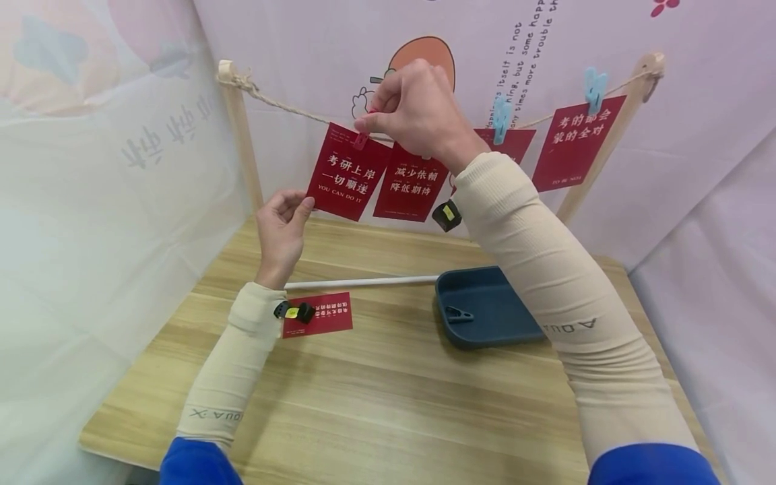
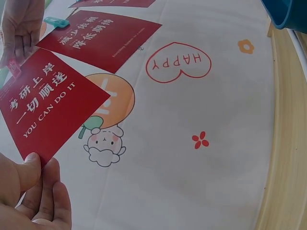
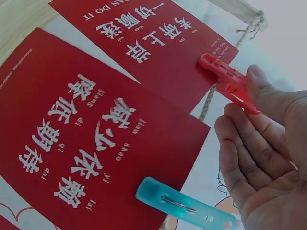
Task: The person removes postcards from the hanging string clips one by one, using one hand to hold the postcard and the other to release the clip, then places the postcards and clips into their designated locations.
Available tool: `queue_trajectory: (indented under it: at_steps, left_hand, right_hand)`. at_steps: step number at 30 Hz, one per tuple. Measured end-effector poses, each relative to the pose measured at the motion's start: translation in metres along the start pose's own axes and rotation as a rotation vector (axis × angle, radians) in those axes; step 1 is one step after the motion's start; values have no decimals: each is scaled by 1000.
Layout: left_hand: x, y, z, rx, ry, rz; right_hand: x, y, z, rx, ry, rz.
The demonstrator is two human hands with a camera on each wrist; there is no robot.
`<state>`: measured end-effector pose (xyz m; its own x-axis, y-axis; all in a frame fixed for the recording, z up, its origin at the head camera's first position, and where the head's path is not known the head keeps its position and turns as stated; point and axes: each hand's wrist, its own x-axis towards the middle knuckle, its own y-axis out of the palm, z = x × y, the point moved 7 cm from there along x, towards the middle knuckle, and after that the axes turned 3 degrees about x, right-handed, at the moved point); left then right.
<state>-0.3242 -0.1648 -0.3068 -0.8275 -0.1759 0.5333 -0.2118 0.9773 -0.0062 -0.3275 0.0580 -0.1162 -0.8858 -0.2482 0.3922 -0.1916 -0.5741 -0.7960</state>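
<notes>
A red card (image 1: 345,176) with white lettering hangs at the left of a twine line (image 1: 285,106). My left hand (image 1: 281,225) pinches its lower left corner between thumb and fingers, as the left wrist view (image 2: 36,191) also shows. At the card's top edge, a red clothespin (image 3: 228,81) clips it over the twine. My right hand (image 1: 418,111) holds that clothespin's handle end, thumb on one side and fingers on the other. Beside it hangs a second red card (image 1: 412,185), held by a teal clothespin (image 3: 184,203).
Two more red cards hang farther right under light blue clothespins (image 1: 501,120). Wooden posts (image 1: 612,135) carry the twine. On the wooden table (image 1: 388,404) lie another red card (image 1: 333,313), a white rod (image 1: 364,283) and a dark blue tray (image 1: 497,303) holding a dark clothespin (image 1: 459,314).
</notes>
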Motion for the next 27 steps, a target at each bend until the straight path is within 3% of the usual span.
queue_trajectory:
  at_steps: [18, 27]
  left_hand:
    - [-2, -1, 3, -13, -21, -1]
    - [-1, -4, 7, -18, -36, -18]
  right_hand:
    - [-1, -25, -1, 46, -91, -138]
    - [-11, -30, 0, 32, -142, -130]
